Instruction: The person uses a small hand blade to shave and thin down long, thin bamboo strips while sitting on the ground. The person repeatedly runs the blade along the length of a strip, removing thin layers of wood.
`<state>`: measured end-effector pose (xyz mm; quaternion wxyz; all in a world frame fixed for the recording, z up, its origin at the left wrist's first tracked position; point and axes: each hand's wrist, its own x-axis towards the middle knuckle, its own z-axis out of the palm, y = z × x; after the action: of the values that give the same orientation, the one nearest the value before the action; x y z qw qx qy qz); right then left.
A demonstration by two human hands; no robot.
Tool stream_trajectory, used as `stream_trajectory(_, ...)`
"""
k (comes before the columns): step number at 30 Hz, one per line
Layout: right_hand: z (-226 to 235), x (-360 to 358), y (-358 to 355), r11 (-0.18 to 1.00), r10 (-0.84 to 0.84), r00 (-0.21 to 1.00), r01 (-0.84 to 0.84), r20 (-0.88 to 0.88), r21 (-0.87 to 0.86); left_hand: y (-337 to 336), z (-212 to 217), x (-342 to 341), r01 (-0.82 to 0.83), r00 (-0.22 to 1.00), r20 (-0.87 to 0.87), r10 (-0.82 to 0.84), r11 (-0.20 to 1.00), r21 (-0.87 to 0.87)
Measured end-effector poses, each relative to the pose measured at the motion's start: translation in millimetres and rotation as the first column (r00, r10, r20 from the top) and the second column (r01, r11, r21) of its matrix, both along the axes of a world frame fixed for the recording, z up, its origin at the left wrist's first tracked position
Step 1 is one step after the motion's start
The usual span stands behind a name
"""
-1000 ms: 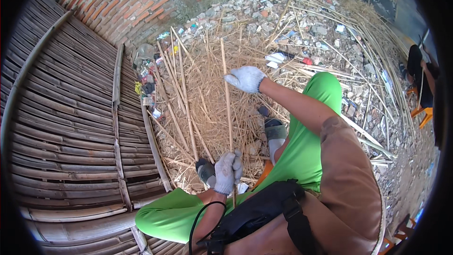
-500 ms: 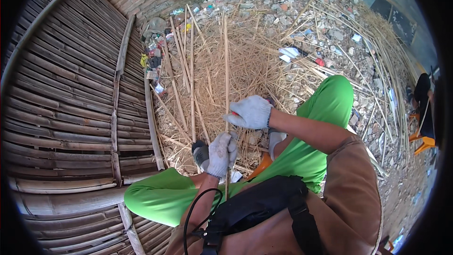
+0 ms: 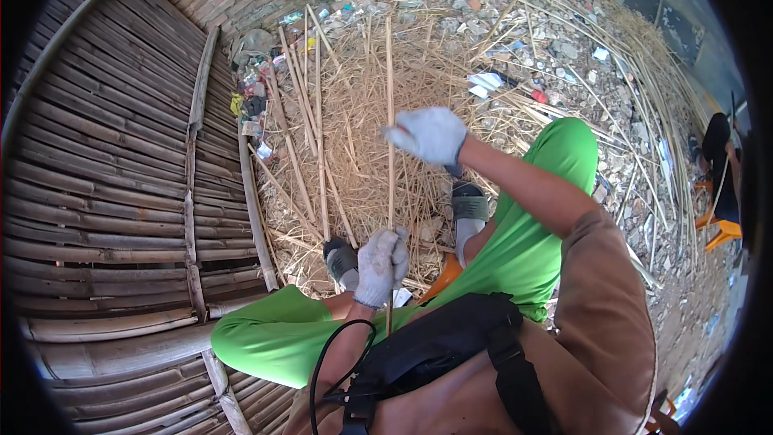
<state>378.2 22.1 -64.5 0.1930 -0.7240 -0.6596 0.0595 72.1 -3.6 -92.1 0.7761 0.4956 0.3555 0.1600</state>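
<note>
A long, narrow bamboo strip (image 3: 390, 72) runs upright through the middle of the view, from the straw pile down to my lap. My left hand (image 3: 380, 264), in a whitish work glove, is closed round its lower part. Farther up, my right hand (image 3: 432, 135), gloved too, is closed beside the strip. A bit of a small tool with a reddish part (image 3: 403, 129) shows at its fingers, touching or very near the strip; the fist hides most of it.
Shavings (image 3: 427, 64) and other bamboo strips (image 3: 320, 121) lie before my feet. A bamboo slat wall (image 3: 105, 193) rises on the left. Rubble (image 3: 564, 48) covers the right. At the far right a person (image 3: 719, 161) is near an orange stool (image 3: 723, 231).
My right hand has moved away from me, up along the strip, with the tool in it. My left hand keeps its grip in nearly the same place.
</note>
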Motion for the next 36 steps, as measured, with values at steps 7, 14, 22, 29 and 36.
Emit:
stream_trajectory(7, 57, 121, 40, 0.988, -0.139, 0.99, 0.138, 0.016, 0.063, -16, -3, -5, 0.046, 0.999, 0.016, -0.046, 0.999, -0.016)
stream_trajectory(14, 94, 219, 54, 0.804, -0.575, 0.814, 0.581, -0.08, 0.125, -7, 13, 3, 0.086, 0.994, 0.076, -0.077, 0.988, -0.13)
stream_trajectory(22, 11, 73, 31, 0.987, -0.109, 0.949, 0.139, -0.295, 0.082, 39, 24, -2, -0.087, 0.992, 0.088, 0.095, 0.991, -0.098)
stream_trajectory(29, 2, -53, -3, 0.99, 0.12, 0.961, -0.135, -0.249, -0.045, 49, 18, -5, -0.166, 0.982, 0.067, 0.175, 0.978, -0.125)
stream_trajectory(36, -3, -92, -1, 0.965, 0.261, 0.958, -0.257, -0.121, 0.044, 47, 22, -7, -0.279, 0.96, -0.027, 0.278, 0.96, -0.034)
